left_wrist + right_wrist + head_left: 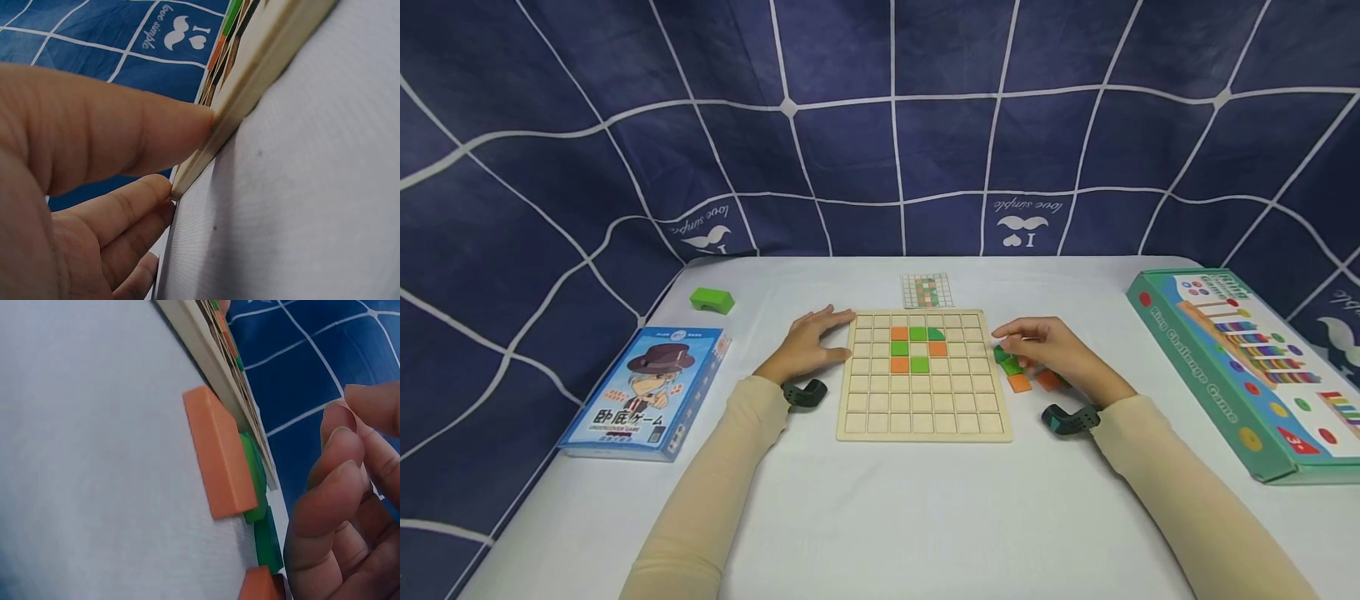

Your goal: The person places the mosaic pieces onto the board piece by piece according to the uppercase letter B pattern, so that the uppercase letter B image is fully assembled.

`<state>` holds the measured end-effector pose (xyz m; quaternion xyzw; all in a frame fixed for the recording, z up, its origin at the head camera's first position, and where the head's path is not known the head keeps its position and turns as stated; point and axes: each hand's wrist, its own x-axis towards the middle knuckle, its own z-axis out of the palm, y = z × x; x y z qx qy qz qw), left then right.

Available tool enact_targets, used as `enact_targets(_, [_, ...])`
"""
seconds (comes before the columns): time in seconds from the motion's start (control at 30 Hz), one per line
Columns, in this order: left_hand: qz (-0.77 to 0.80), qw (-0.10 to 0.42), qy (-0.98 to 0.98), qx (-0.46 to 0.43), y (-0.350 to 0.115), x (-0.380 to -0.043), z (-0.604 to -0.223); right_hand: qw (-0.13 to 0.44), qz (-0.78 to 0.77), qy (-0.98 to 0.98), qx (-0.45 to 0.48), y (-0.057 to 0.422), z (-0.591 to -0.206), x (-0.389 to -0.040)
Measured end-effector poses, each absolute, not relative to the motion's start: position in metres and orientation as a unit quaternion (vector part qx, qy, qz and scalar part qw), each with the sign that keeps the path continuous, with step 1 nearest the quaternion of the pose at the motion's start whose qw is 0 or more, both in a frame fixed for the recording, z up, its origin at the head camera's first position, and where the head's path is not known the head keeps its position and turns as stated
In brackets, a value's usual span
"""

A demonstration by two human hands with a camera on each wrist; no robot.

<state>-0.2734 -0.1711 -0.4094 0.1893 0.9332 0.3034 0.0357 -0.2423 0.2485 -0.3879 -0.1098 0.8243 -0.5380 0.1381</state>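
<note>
A square wooden grid board (923, 425) lies flat on the white table, with several orange and green tiles in its upper middle cells. One darker green tile (936, 334) there has a rounded corner. My left hand (805, 343) touches the board's left edge, its thumb and fingertips against the wooden rim in the left wrist view. My right hand (1051, 346) hovers by the board's right edge over loose tiles, fingers bent, nothing visible between them. Beside it lie an orange tile (219, 456) and a green tile (251, 478); the hand partly covers the others.
Behind the board lies a small pattern card (927, 291). A blue game box (643, 392) and a green block (711, 300) are on the left. At right sits a large green Ring Challenge Game box (1247, 375). A dark blue grid cloth (850, 150) hangs behind the table.
</note>
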Motion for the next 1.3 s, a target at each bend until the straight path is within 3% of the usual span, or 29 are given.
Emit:
enact_targets(0.77, [0.303, 0.036, 0.933, 0.191, -0.171, -0.274, -0.409, 0.107, -0.441, 0.885, -0.105, 0.244, -0.398, -0.246])
enact_targets(1.3, [0.306, 0.042, 0.932, 0.188, -0.171, -0.274, -0.409, 0.129, -0.519, 0.838, -0.107, 0.248, -0.396, -0.244])
